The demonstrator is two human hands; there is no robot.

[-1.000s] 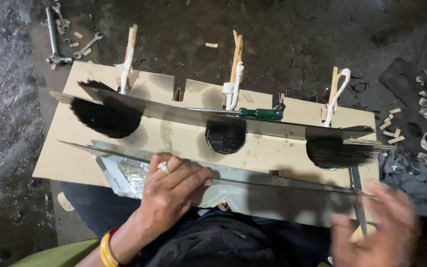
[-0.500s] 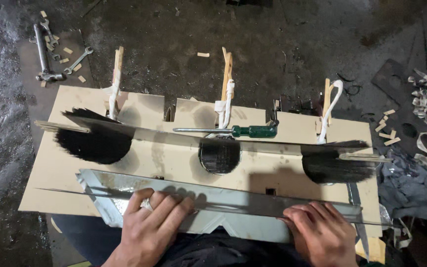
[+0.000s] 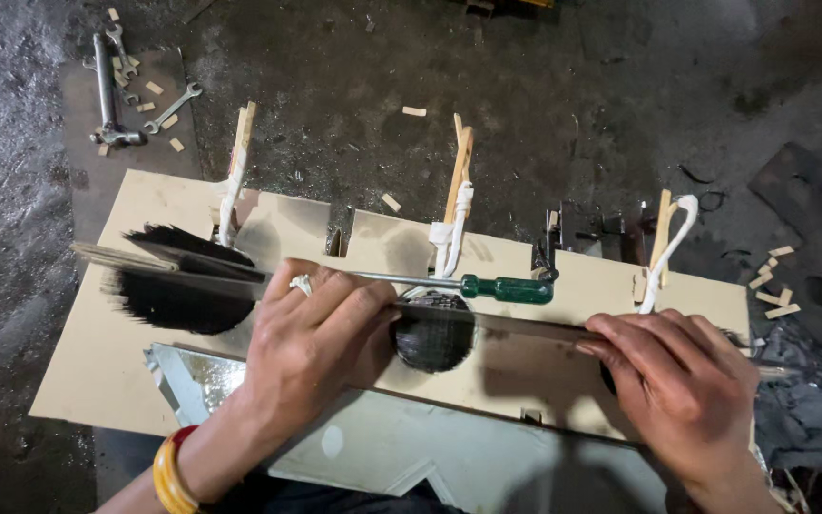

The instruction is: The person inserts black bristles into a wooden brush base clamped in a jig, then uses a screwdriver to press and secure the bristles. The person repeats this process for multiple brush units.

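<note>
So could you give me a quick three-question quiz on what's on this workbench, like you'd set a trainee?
1. True or false: the screwdriver has a red handle.
2. Which hand wears a ring: A the left hand, B the right hand?
3. Fill in: both hands press on a long metal ____.

Key: 1 false, it is green; 2 A; 3 strip.

Workshop: grimy floor (image 3: pixel 544 86), wrenches (image 3: pixel 168 107), wood chips (image 3: pixel 773 286), screwdriver (image 3: pixel 487 286).
</note>
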